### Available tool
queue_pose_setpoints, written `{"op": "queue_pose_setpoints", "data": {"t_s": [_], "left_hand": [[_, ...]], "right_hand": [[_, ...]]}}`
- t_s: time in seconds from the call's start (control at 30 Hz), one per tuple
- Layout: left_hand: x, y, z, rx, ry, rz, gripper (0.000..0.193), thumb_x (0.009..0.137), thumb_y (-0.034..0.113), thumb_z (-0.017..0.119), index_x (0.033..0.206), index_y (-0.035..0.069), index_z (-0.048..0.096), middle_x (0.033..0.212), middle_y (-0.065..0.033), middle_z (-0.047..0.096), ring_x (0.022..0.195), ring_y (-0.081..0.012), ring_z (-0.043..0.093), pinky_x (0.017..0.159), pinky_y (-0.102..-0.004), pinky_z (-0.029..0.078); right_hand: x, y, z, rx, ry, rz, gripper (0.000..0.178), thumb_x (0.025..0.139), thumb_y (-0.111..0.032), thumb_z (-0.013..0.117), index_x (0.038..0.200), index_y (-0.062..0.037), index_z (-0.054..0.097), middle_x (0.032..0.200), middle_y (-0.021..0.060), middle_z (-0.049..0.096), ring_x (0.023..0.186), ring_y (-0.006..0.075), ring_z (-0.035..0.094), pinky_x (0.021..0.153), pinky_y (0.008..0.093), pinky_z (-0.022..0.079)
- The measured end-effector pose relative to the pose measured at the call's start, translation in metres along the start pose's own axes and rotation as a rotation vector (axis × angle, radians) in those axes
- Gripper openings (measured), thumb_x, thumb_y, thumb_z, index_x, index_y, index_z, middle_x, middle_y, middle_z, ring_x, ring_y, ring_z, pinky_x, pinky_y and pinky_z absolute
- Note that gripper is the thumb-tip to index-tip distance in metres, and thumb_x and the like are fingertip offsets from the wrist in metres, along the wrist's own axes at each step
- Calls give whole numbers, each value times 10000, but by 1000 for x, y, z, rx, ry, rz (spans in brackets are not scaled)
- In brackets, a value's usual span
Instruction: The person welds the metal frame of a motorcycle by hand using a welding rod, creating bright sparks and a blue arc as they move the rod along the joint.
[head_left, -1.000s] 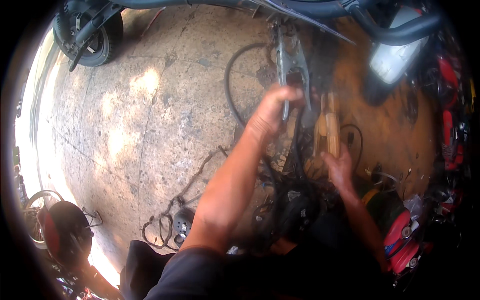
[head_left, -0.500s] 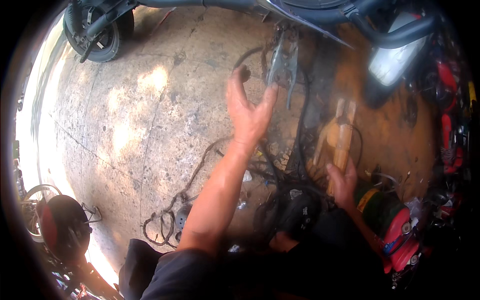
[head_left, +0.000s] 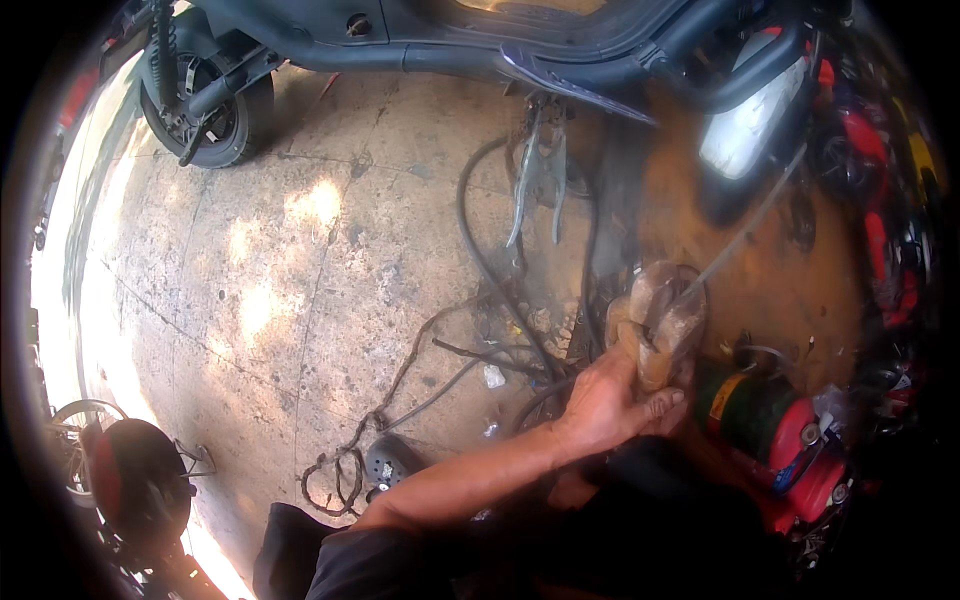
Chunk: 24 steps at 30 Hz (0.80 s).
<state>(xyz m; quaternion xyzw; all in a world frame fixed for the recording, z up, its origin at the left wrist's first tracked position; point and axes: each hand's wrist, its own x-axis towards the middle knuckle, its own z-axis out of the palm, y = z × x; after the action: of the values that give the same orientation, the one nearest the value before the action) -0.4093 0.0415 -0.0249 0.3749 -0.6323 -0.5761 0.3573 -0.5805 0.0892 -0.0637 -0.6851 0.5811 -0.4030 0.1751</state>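
A worn, brownish welding electrode holder (head_left: 668, 305) stands in front of me at the right, with a thin grey rod (head_left: 755, 222) slanting from it up to the right. My left hand (head_left: 610, 400) is closed around its lower part, thumb laid across. Behind the left hand, my right hand (head_left: 682, 385) is mostly hidden, gripping the same holder. Farther off, a grey metal spring clamp (head_left: 540, 175) hangs below the vehicle's edge, its two handles pointing down and apart from both hands.
A dark scooter (head_left: 430, 45) spans the far side, its wheel (head_left: 215, 110) at left. Black cables (head_left: 475, 230) and a frayed rope-like cord (head_left: 395, 370) lie on the stained concrete floor (head_left: 230, 300). A red and green machine (head_left: 765, 425) stands right; a round dark mirror-like disc (head_left: 140, 485) sits left.
My left hand has come away from near the clamp, down and right, onto the electrode holder. The rod now shows in the holder. The view has shifted, bringing more of the scooter into sight.
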Motion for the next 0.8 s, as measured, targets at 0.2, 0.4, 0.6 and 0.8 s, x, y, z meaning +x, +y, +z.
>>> {"op": "queue_pose_setpoints", "data": {"t_s": [0.2,0.4,0.6,0.8], "left_hand": [[-33,-7,-24,-611,274,-120,441,860,222,730,1192,-30,585,988,-80,660,917,-160,623,803,-310,511],[-59,-2,-51,-649,784,84,443,819,115,709,1182,1,481,914,-121,600,782,-237,623,668,-378,545],[-86,9,-64,-781,936,168,549,813,108,674,1312,98,446,928,-87,567,846,-215,580,727,-387,521],[-104,-20,-54,-636,901,18,362,801,71,720,1090,-24,525,864,-114,630,713,-178,620,627,-306,534]], "right_hand": [[94,-43,-34,-100,-582,-612,439,814,-343,742,1095,-29,617,950,115,632,734,287,612,625,397,505],[233,-56,-12,-684,-121,-719,592,775,-168,747,1301,-31,512,1239,141,550,1135,314,533,935,419,452],[308,-8,31,-692,-211,-621,513,847,-160,683,1332,-103,528,1245,100,583,1116,308,573,919,411,491],[320,0,44,-521,-198,-578,370,889,-178,641,1258,-172,606,1062,87,662,901,354,642,802,456,530]]}}
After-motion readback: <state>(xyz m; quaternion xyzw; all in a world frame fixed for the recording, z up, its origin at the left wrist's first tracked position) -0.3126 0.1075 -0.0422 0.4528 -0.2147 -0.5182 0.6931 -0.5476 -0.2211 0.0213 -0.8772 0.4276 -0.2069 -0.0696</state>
